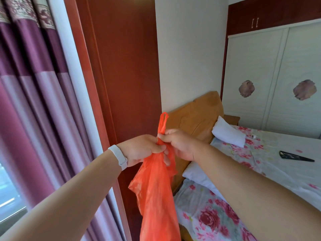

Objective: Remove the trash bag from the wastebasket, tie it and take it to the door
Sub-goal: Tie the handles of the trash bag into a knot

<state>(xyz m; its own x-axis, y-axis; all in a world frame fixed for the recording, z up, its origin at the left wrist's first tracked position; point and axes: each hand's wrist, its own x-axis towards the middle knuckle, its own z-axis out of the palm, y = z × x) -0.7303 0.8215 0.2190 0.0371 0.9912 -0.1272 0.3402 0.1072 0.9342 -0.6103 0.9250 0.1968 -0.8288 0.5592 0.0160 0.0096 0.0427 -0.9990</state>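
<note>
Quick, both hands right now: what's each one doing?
Left hand: closed around the gathered neck of the orange trash bag.
Right hand: closed on the same neck, just beside the left.

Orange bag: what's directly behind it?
Behind the bag, gripped by the left hand and right hand, show a red-brown panel, the headboard and the bed. Whatever the bag covers is hidden.

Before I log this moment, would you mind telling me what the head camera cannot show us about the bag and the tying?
- Bottom of the orange bag: cut off by the lower frame edge, so its fill is unknown.
- Any knot: hidden inside the left hand and right hand gripping the neck.
- Wastebasket and door: outside the view.
- Dark object on the bed: too small to identify.
</note>
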